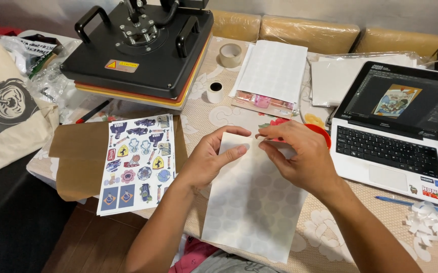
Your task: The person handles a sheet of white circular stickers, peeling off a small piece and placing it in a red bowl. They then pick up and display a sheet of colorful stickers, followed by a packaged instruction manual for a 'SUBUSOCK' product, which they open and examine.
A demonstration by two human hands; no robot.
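Note:
A white sheet of round blank stickers (251,202) lies on the table in front of me. My left hand (210,156) grips its top left edge, thumb on top of the paper. My right hand (295,154) pinches at the sheet's top right part with fingertips close together, near the left thumb. To the left lies a printed sheet of colourful stickers (138,162) on brown paper (77,151).
A black heat press (143,48) stands at the back left. An open laptop (396,126) sits at the right, a blue pen (393,200) and paper scraps (431,225) near it. Tape rolls (230,54), stacked white sheets (274,68), a printed cloth bag (1,106) at far left.

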